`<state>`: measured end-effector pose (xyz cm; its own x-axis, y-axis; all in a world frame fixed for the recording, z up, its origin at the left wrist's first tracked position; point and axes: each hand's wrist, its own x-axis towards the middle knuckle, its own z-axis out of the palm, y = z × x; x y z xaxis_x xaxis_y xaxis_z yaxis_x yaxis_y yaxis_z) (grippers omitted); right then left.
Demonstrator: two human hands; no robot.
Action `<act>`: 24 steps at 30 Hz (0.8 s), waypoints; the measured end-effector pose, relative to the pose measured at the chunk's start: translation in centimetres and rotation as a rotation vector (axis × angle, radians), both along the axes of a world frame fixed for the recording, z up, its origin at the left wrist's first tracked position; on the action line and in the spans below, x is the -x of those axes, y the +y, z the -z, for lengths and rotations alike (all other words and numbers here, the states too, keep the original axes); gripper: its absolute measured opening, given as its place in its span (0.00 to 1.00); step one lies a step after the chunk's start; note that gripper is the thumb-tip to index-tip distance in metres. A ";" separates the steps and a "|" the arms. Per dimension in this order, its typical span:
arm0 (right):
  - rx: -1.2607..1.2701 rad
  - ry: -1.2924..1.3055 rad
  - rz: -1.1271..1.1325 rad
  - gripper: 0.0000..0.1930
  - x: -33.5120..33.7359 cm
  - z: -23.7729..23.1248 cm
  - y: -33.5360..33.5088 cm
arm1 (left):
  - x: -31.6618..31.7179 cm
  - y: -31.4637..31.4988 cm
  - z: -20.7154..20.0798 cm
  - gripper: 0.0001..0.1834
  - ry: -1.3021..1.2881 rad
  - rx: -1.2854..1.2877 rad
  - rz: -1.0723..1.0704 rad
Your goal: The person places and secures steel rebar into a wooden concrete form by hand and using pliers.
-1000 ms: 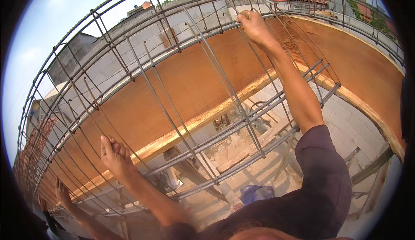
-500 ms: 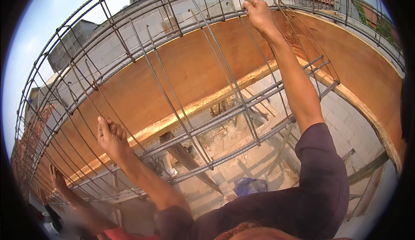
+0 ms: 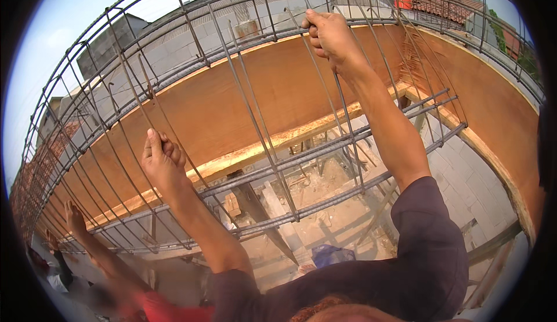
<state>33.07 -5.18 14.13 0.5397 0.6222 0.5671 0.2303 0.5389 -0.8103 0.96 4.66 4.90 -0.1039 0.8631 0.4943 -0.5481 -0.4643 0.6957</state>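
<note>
A long cage of ribbed steel bars spans the view, its lengthwise bars [image 3: 325, 203] crossed by thin steel stirrups. My right hand [image 3: 336, 42] is closed in a fist around one leg of a steel stirrup [image 3: 343, 104], near the cage's upper bars. That leg runs down out of the fist to the lower bars. Lower and to the left, my left hand [image 3: 164, 162] is closed around another thin stirrup rod [image 3: 134, 93], its thumb pointing up. Between my hands, further stirrups [image 3: 242, 81] lean across the cage.
Behind the cage stands a brown formwork board [image 3: 232, 90] with a timber strip [image 3: 249, 156] along its bottom. Co-workers' hands [image 3: 75, 217] reach toward the cage at left. Far below lie a littered floor [image 3: 325, 226] and a blue plastic bag [image 3: 333, 256].
My right hand has moved left and slightly down, onto a different part of the cage. The whole view has shifted a little, so my left hand appears higher and further right.
</note>
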 end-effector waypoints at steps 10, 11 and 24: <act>-0.189 -0.696 0.673 0.20 -1.1 2.4 0.1 | -0.7 -0.2 0.5 0.18 -0.020 -0.021 0.062; -0.475 -0.896 0.987 0.22 1.1 3.0 -0.9 | -0.4 -0.3 0.3 0.17 -0.014 -0.023 0.067; 0.012 0.202 -0.371 0.13 12.3 2.0 4.8 | -0.1 0.2 0.0 0.20 0.021 -0.028 0.040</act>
<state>20.76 -0.37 12.08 0.3773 0.8010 0.4647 -0.1420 0.5459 -0.8257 1.04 4.89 4.90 -0.0594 0.8522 0.5198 -0.5523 -0.4618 0.6941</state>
